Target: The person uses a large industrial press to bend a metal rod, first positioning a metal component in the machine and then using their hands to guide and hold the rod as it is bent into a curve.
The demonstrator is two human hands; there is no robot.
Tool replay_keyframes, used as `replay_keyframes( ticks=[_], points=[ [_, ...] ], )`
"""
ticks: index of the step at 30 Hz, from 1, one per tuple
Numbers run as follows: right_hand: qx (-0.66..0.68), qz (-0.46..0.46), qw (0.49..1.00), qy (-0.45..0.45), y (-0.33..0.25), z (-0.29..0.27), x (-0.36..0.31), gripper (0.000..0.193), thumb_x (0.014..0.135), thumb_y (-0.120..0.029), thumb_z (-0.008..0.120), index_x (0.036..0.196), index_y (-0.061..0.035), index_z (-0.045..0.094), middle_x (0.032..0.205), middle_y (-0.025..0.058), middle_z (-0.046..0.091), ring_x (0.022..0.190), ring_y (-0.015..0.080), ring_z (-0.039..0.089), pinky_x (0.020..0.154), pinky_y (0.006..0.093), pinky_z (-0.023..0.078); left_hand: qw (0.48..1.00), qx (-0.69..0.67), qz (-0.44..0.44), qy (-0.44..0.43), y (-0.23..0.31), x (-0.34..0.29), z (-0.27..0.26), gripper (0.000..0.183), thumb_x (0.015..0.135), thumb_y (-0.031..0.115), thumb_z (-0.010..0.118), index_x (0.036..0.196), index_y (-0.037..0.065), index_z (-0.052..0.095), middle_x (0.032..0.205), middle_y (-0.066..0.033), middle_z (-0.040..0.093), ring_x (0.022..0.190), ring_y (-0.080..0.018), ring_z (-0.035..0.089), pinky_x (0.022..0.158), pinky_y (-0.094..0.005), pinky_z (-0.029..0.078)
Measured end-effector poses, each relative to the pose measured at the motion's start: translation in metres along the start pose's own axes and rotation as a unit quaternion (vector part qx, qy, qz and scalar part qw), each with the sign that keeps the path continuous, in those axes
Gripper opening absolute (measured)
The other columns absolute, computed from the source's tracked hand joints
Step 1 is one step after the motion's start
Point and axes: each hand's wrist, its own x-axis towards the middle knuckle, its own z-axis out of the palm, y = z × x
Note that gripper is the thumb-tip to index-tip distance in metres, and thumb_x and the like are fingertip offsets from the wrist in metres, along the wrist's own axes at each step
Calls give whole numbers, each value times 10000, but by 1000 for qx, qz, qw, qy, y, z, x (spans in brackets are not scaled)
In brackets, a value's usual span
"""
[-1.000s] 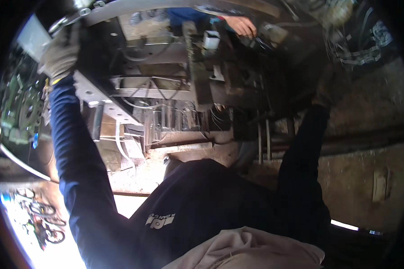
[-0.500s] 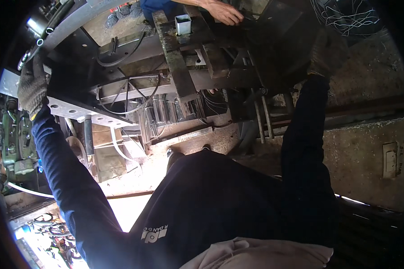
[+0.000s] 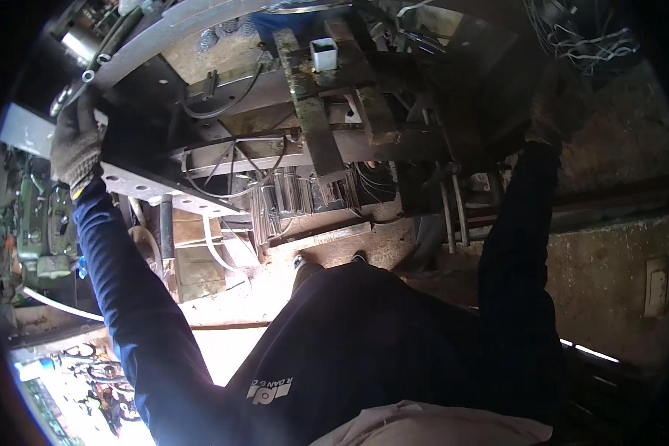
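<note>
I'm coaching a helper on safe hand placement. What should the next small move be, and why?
Probably ease the left gloved hand slightly back toward the body: its fingers reach up close to the open-ended metal tube, where a pinch looks possible. The right hand lies in deep shadow, so I can't judge its grip.

Small white letters (image 3: pixel 279 382) and a bigger white mark (image 3: pixel 266 394) sit together on the person's dark blue top (image 3: pixel 379 327).
</note>
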Motion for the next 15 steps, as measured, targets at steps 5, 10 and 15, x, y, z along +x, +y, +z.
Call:
replay_keyframes(
  ticks=[5, 10, 15],
  points=[
    [63, -6, 997, -45, -4, -11, 8, 426, 966, -419, 594, 944, -29, 764, 909, 132, 750, 845, 322, 707, 837, 426, 541, 995, 61, 49, 57, 11, -4, -4, 469, 978, 562, 521, 1293, 240, 650, 1208, -137, 689, 1134, -361, 644, 918, -451, 512],
    [-20, 12, 1000, 19, 6, 11, -3, 469, 978, -463, 542, 924, -55, 766, 942, 136, 746, 893, 322, 700, 837, 439, 534, 989, 108, 80, 55, -16, 9, 12, 544, 962, 633, 484, 1253, 209, 661, 1100, -171, 714, 1043, -406, 667, 860, -501, 524],
    [-42, 31, 999, -18, 16, 21, -11, 529, 985, -513, 474, 957, -66, 755, 968, 142, 740, 916, 342, 687, 837, 456, 526, 977, 154, 119, 83, -39, 15, 19, 554, 955, 634, 491, 1254, 198, 658, 1078, -174, 718, 1036, -401, 671, 854, -494, 525]
  ],
)
